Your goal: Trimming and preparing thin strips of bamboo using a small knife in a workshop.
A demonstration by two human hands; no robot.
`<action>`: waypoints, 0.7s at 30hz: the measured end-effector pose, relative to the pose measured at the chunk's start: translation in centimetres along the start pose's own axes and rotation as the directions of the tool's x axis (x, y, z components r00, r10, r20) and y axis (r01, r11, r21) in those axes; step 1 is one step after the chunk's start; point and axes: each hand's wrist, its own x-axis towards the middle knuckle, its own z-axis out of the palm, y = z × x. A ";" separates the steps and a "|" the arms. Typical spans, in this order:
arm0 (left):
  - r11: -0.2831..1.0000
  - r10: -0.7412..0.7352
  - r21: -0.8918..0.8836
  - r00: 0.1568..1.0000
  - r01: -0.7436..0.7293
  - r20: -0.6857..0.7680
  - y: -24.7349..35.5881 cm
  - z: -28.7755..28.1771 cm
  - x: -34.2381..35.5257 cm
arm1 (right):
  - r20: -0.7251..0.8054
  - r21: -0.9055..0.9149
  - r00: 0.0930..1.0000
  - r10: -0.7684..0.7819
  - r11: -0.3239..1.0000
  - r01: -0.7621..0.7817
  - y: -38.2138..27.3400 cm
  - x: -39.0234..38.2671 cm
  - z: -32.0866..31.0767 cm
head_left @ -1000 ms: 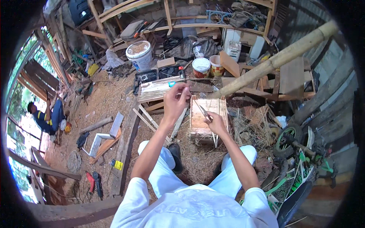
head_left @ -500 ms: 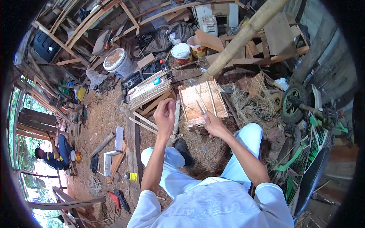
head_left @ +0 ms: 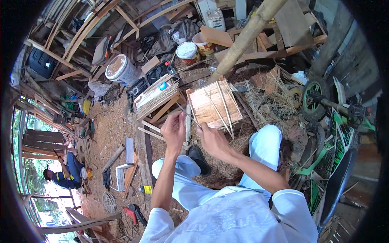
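My left hand [head_left: 173,131] is raised with its fingers pinched on a thin wooden stick [head_left: 206,117]. In my right hand [head_left: 214,141] is a narrow knife [head_left: 189,115], its blade slanting up and left across the stick close to my left fingertips. Just beyond my hands stands a pale wooden box [head_left: 198,106], with loose thin strips [head_left: 224,106] lying over its top. To its left, a bundle of thin sticks [head_left: 160,99] rests beside a piece of board, a blue round thing [head_left: 163,86] on top.
An open black tool case [head_left: 139,87] and several buckets [head_left: 186,50] stand beyond. A bamboo pole [head_left: 243,38] rises at the right, near a wheel [head_left: 314,101]. A red and black power tool [head_left: 135,214] lies lower left. Another person [head_left: 67,174] sits far left.
My right hand has moved left and slightly down, bringing the knife from over the box to beside my left fingers. The view has shifted slightly.
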 end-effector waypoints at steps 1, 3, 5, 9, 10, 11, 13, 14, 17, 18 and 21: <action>1.000 0.014 0.017 1.000 -0.015 0.020 0.1 0.0 -0.2 | -0.067 -0.034 0.994 -0.090 0.996 0.088 -0.2 -0.1 0.3; 0.999 0.036 0.023 0.999 -0.036 0.018 0.1 0.3 -0.4 | -0.049 -0.035 0.996 -0.078 0.996 0.076 0.3 0.1 0.3; 0.998 0.061 0.029 0.998 -0.062 0.015 0.2 0.4 -0.5 | 0.011 -0.033 0.999 -0.048 0.998 0.048 2.0 0.4 0.7; 0.998 0.056 0.015 0.998 -0.056 0.035 0.5 0.3 -0.6 | 0.019 -0.089 0.999 -0.041 0.995 0.043 4.2 0.3 1.2; 0.999 0.049 -0.006 0.998 -0.049 0.034 0.4 0.3 -0.5 | 0.008 -0.114 0.997 -0.073 0.991 0.073 4.4 0.3 1.3; 0.999 0.049 -0.004 0.998 -0.048 0.036 0.3 0.4 -0.5 | 0.009 -0.112 0.997 -0.072 0.991 0.073 4.6 0.3 1.2; 0.997 0.074 -0.018 0.997 -0.074 0.026 0.2 0.8 -0.5 | 0.003 -0.175 0.996 -0.088 0.981 0.087 5.0 0.4 0.9; 0.997 0.076 -0.016 0.997 -0.076 0.027 0.3 0.9 -0.5 | 0.058 -0.159 0.998 -0.011 0.987 0.020 5.5 0.6 0.9; 0.995 0.096 -0.011 0.993 -0.096 0.063 0.8 1.3 -0.3 | -0.035 -0.190 0.999 -0.010 0.982 0.003 8.1 0.4 1.6; 0.996 0.094 -0.012 0.993 -0.093 0.070 1.0 1.4 -0.3 | -0.042 -0.238 0.999 -0.023 0.971 0.012 9.5 0.7 2.3; 0.994 0.105 -0.026 0.992 -0.104 0.064 0.9 1.5 -0.4 | -0.003 -0.236 1.000 0.004 0.972 -0.005 11.2 1.0 3.5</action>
